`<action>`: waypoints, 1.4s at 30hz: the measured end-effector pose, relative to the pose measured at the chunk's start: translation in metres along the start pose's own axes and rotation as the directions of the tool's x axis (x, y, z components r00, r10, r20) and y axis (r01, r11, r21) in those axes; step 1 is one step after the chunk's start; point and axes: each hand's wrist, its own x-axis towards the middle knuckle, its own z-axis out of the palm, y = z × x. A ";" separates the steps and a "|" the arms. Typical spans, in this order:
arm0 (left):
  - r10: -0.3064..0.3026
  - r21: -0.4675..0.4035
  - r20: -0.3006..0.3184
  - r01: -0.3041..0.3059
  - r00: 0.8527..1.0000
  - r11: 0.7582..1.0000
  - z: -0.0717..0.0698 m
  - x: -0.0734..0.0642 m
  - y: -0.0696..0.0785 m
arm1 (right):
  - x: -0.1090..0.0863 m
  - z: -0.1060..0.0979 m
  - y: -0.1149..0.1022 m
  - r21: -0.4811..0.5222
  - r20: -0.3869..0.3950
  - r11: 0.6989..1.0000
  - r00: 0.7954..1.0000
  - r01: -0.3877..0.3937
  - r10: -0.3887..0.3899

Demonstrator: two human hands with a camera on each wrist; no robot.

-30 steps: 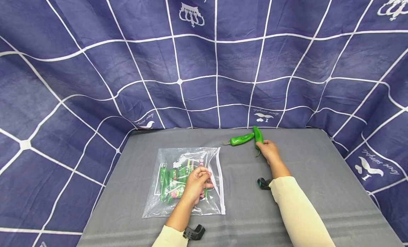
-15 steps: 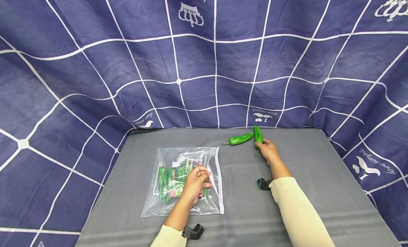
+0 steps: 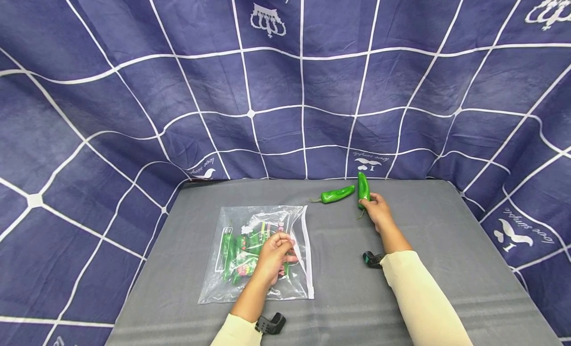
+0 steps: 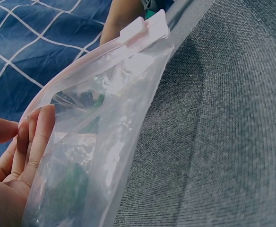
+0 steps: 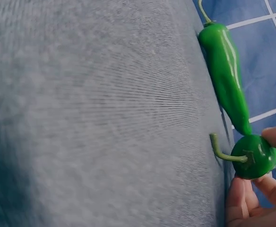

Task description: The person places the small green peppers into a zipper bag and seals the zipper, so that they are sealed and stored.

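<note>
Right hand (image 3: 378, 210) grips one green pepper (image 3: 363, 188); left hand (image 3: 273, 259) pinches a clear bag (image 3: 211, 289).
The right thumb and fingers clamp the pepper's body near its stem; a firm but gentle hold there should spare the skin and leave the stem free. The left fingers meet at the bag's white zip edge (image 3: 307, 247). Just beyond the right fingers, to their left, a second pepper (image 3: 337, 194) points its tip at the held one, contact unclear, so it could get nudged. Green shapes show through the bag under the left fingers; a curtain (image 3: 276, 133) limits reach beyond.
</note>
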 end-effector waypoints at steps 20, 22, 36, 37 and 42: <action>-0.004 -0.020 0.000 0.004 1.000 1.000 0.001 0.002 0.000 | -0.018 -0.005 -0.001 0.048 0.039 0.996 0.996 0.076 -0.078; 0.000 -0.017 0.003 0.000 1.000 1.000 0.001 0.001 0.000 | -0.021 -0.005 -0.001 0.052 0.039 0.996 0.996 0.078 -0.080; -0.003 -0.008 0.010 0.003 1.000 1.000 0.000 0.001 0.001 | -0.048 0.003 -0.005 0.108 0.075 0.990 0.992 0.092 -0.100; -0.002 -0.005 0.012 0.002 1.000 1.000 0.000 0.001 0.001 | -0.050 0.003 -0.006 0.117 0.083 0.989 0.991 0.093 -0.103; 0.007 -0.009 0.010 -0.007 1.000 1.000 0.000 0.001 0.001 | -0.060 0.005 -0.009 0.148 0.140 0.983 0.982 0.110 -0.130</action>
